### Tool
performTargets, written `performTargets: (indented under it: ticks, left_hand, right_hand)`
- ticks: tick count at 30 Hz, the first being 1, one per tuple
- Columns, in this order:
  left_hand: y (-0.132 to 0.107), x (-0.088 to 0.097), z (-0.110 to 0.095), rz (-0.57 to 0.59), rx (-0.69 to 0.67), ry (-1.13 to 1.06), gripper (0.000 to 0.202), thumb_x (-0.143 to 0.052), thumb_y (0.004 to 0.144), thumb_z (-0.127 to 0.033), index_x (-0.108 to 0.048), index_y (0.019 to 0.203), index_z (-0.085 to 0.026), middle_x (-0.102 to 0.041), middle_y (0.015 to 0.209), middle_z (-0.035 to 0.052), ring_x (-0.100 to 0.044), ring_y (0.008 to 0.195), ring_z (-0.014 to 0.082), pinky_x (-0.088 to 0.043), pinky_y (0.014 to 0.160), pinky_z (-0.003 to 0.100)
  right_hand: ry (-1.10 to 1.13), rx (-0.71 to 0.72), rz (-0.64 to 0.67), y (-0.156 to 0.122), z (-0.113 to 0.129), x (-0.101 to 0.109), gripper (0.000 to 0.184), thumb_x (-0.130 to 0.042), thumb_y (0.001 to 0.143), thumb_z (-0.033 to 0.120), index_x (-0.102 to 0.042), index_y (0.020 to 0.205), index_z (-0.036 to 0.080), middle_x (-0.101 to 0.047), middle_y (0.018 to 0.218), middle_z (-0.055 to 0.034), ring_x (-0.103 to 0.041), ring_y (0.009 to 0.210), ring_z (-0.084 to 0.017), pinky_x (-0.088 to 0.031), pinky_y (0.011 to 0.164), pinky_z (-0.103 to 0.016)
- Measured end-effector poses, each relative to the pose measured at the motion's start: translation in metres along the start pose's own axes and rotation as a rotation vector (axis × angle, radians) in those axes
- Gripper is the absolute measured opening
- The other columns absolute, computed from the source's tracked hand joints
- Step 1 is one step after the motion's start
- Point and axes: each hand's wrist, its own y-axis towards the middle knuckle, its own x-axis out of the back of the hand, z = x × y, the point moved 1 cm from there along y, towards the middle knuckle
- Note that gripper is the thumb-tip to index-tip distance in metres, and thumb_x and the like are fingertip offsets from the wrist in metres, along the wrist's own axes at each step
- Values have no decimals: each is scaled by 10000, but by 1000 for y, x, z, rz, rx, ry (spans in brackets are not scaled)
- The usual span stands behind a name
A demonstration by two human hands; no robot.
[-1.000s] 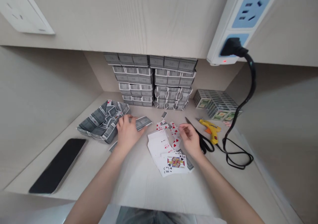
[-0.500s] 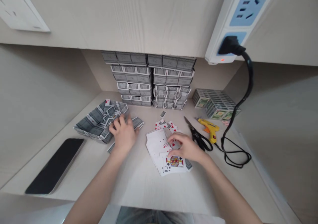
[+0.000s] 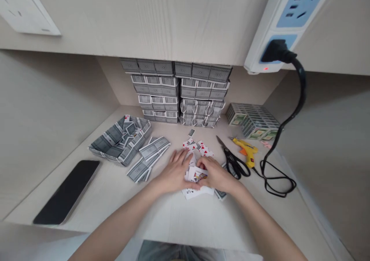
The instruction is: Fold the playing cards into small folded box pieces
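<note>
My left hand curves round the left side of a pile of face-up playing cards. Its thumb lies along the near part of the pile. On the opposite side my right hand has bent fingers gripping the cards' right edge. Both hands hide much of the pile, including part of a picture card. Just behind it lie more red-suited cards. Left of my left hand rest grey-backed card strips, overlapping at angles.
A card-built tray with small card pieces sits at left, near a dark phone. Black scissors and a yellow glue gun lie at right. Stacked card boxes stand behind. A black cord hangs from the power strip.
My left hand has left the tray's edge and come right onto the playing cards, uncovering the card strips. Both hands now close in round the pile, which looks more gathered.
</note>
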Motion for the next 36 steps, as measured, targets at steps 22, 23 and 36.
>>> performTargets:
  ticks: [22,23,36]
  left_hand:
    - [5,18,5,-324,-48,-127,333,-576,766,-375,-571,1076,-253,-536,1178,63,-355,1211,243,-288,1008,461]
    - [6,17,4,-359,-43,-148,266,-560,783,-352,-590,1025,-245,-561,1129,58,-392,1172,228,-320,984,441]
    - [8,13,13,-526,267,-86,183,-528,794,-311,-602,897,-179,-575,902,52,-497,907,204,-400,846,371]
  right_hand:
    - [824,-232,-347,13,-15,-6,273,-648,654,403,-549,752,168,-599,633,14,-537,559,-139,-409,505,-243]
    - [819,-218,-356,13,-14,-6,270,-646,660,403,-557,755,167,-595,637,12,-532,567,-139,-412,515,-246]
    - [892,-275,-671,10,-23,12,309,-672,662,419,-626,822,159,-635,739,-29,-567,633,-159,-448,584,-284]
